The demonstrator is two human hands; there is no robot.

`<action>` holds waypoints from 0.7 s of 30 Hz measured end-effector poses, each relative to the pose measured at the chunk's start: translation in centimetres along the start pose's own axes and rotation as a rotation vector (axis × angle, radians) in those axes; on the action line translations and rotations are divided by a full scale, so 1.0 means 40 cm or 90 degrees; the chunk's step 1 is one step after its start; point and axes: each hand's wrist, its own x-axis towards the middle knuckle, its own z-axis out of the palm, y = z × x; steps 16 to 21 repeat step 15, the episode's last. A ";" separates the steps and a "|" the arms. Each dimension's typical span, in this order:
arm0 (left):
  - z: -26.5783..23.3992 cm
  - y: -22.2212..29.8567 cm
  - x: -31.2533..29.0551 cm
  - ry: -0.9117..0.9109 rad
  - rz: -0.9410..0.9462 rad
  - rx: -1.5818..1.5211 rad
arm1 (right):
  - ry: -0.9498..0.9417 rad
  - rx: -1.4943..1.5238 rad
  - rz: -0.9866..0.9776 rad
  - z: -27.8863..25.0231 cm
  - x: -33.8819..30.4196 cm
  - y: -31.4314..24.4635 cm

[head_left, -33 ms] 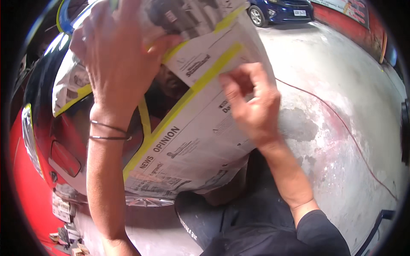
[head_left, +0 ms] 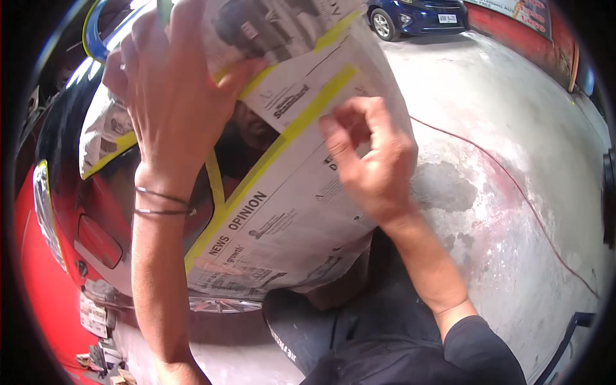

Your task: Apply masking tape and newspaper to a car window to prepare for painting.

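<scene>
A sheet of newspaper (head_left: 301, 224) covers the lower part of a dark car body (head_left: 154, 173), edged with yellow masking tape (head_left: 269, 160). Another newspaper sheet (head_left: 256, 32) lies higher up, and a glossy dark gap shows between the two. My left hand (head_left: 170, 83) is spread at the upper left against the car, thumb stretched toward the upper sheet; its fingertips are partly blurred. Over the lower sheet, my right hand (head_left: 372, 154) is curled, thumb and fingertips drawn close together near the tape. Whatever those fingertips hold, if anything, cannot be made out.
A red car panel (head_left: 38, 256) stands at the left. On the concrete floor (head_left: 513, 128) to the right runs a thin reddish cable (head_left: 507, 173). A blue car (head_left: 417, 18) is parked at the back, beside a red wall (head_left: 513, 42). My knees are close below the newspaper.
The view has shifted slightly, with the newspaper and right hand appearing a little further left. Both hands keep nearly the same pose.
</scene>
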 end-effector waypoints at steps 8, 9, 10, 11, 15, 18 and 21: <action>-0.265 0.202 -0.194 -0.422 -0.310 -0.804 | -0.210 0.044 -0.258 -0.070 -0.026 -0.032; -0.271 0.183 -0.209 -0.548 -0.335 -0.753 | -0.254 0.083 -0.238 -0.096 -0.030 -0.024; -0.271 0.170 -0.215 -0.591 -0.335 -0.878 | -0.344 0.109 -0.198 -0.114 -0.018 -0.014; -0.262 0.163 -0.216 -0.672 -0.490 -1.067 | -0.378 0.132 -0.163 -0.120 -0.019 -0.014; -0.275 0.118 -0.189 -0.915 -0.569 -1.157 | -0.575 0.104 0.094 -0.179 -0.095 -0.078; -0.275 0.118 -0.189 -0.915 -0.569 -1.157 | -0.575 0.104 0.094 -0.179 -0.095 -0.078; -0.275 0.118 -0.189 -0.915 -0.569 -1.157 | -0.575 0.104 0.094 -0.179 -0.095 -0.078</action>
